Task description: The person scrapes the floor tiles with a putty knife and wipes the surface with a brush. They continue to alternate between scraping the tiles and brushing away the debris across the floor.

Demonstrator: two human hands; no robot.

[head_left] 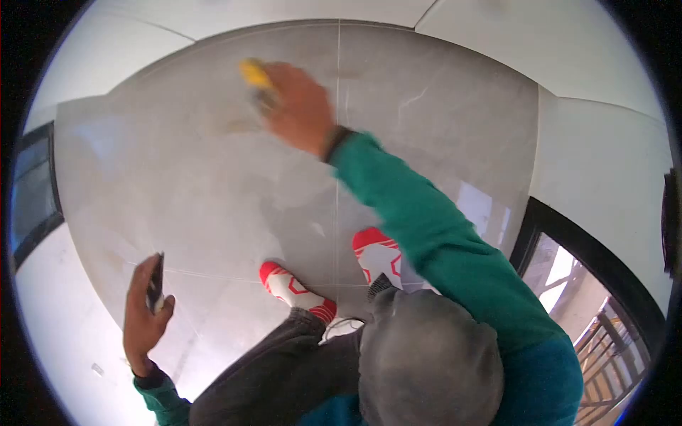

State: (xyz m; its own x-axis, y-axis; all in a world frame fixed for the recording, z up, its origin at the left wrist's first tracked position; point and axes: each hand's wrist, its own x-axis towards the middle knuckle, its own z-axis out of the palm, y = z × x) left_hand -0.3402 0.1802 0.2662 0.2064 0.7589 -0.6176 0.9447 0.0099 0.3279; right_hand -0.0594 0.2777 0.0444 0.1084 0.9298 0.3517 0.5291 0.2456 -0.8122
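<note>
My right hand (300, 110) reaches out over the grey tiled floor (213, 192), its fingers closed around a yellow-and-grey object (253, 73) smeared by motion. I cannot tell what kind of object it is. Brownish smudges (241, 126) mark the tile just below this hand. Low on the left side of the view, my left hand (144, 312) grips a thin, dark, flat object (155, 282) between thumb and fingers, with a pale spot at its lower end. Both arms wear green sleeves with dark cuffs.
Two feet in red-and-white socks (288, 285) stand on the tiles. White walls (604, 156) border the floor. A black-framed glass panel (568, 284) is at the right, another dark frame (35, 192) at the left. A grey rounded shape (430, 355) covers the lower middle.
</note>
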